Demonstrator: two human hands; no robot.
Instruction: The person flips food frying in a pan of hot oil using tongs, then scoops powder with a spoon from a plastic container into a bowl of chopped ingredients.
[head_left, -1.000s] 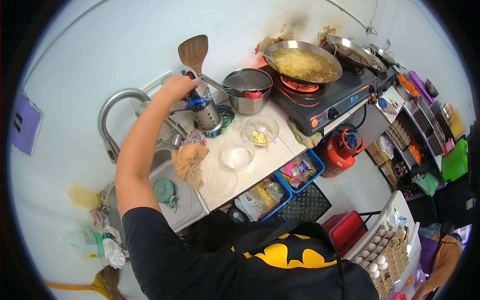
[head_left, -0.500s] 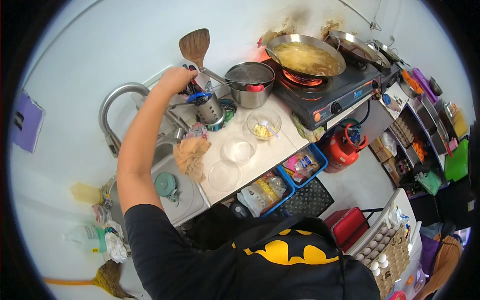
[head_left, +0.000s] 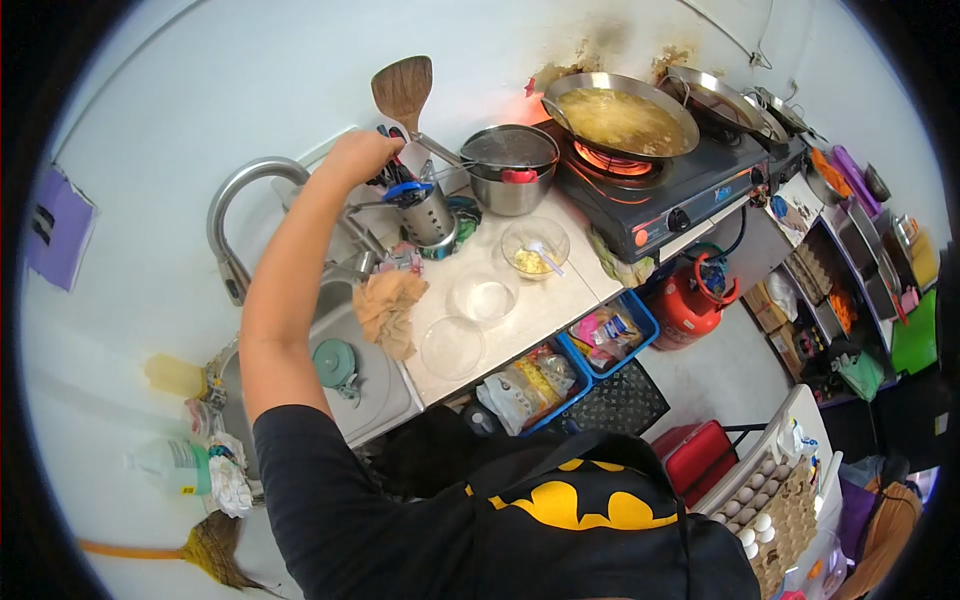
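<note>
My left hand (head_left: 366, 157) reaches over a perforated metal utensil holder (head_left: 430, 218) beside the sink. Its fingers are closed among the dark handles of the utensils there; which one they grip is hidden. A wooden spatula (head_left: 402, 92) stands with its broad blade up just right of the hand. Something blue (head_left: 408, 190) sticks out at the holder's rim. Close by on the right is a steel pot (head_left: 513, 195) with a mesh strainer (head_left: 508, 148) across its top. My right hand is out of view.
A wide pan of bubbling oil (head_left: 625, 122) sits over a glowing burner on the gas stove (head_left: 690, 185). On the counter are a bowl with yellow bits and a spoon (head_left: 535, 248), clear round containers (head_left: 484, 298) and a brown cloth (head_left: 388, 308). A curved faucet (head_left: 222, 215) rises by the sink.
The whole view has shifted slightly, so things sit a little further right. My left hand stays at the utensil holder, with little visible change in its grip.
</note>
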